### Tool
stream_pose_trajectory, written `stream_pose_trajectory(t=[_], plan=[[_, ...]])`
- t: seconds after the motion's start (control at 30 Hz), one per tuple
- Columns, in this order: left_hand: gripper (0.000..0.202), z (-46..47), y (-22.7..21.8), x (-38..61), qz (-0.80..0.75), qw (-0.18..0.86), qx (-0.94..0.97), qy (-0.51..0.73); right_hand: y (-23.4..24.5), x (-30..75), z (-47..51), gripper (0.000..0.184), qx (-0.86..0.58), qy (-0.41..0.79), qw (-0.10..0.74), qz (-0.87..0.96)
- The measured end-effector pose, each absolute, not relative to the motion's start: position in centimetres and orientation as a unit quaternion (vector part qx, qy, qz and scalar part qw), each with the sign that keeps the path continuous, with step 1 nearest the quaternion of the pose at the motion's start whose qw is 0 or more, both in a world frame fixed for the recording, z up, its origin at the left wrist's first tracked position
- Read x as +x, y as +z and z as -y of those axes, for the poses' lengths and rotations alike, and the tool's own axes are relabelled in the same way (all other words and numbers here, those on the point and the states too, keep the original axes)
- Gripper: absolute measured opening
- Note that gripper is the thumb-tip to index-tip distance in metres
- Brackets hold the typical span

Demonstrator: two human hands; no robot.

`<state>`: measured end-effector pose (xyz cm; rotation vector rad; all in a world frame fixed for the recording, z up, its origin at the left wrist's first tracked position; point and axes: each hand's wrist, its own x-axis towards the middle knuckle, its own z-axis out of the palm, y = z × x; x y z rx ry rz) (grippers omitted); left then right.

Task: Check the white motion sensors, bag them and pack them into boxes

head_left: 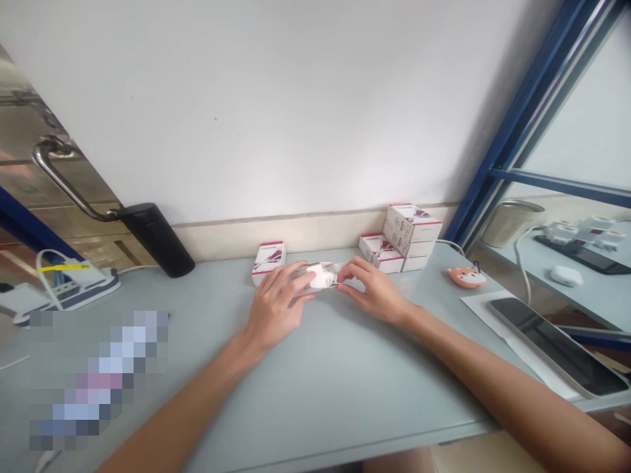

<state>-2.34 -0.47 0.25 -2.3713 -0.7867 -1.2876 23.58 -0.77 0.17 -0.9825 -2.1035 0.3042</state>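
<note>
A person's left hand curls over a small white item held over the pale grey bench, while the right hand closes on its other end between thumb and fingers. A red-and-white box stands just beyond the left hand, and a stack of matching boxes rises beyond the right. A black flask tilts near the wall at left; a dark-screened device lies on white paper at right.
</note>
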Motion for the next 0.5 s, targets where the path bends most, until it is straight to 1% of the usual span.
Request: stream_pose_trajectory(t=[0.13,0.2,0.27,0.37,0.5], plan=[[0.046,0.4,0.3,-2.4,0.277,0.154,-0.831,-0.456,0.6,23.8,0.4,0.011,-0.402,0.088,0.425,0.806],[0.047,0.4,0.3,-2.3,0.276,0.153,-0.833,-0.455,0.9,24.3,0.1,0.012,-0.442,0.044,0.446,0.777],[0.047,0.5,0.4,-2.3,0.275,0.154,-0.835,-0.452,1.2,25.3,-0.4,0.014,-0.506,-0.013,0.442,0.740],[0.046,0.5,0.4,-2.3,0.273,0.157,-0.835,-0.451,1.4,27.1,-1.5,0.016,-0.610,-0.071,0.390,0.686],[0.045,0.5,0.4,-2.3,0.278,0.160,-0.834,-0.449,1.2,28.8,-2.4,0.022,-0.720,-0.059,0.286,0.630]])
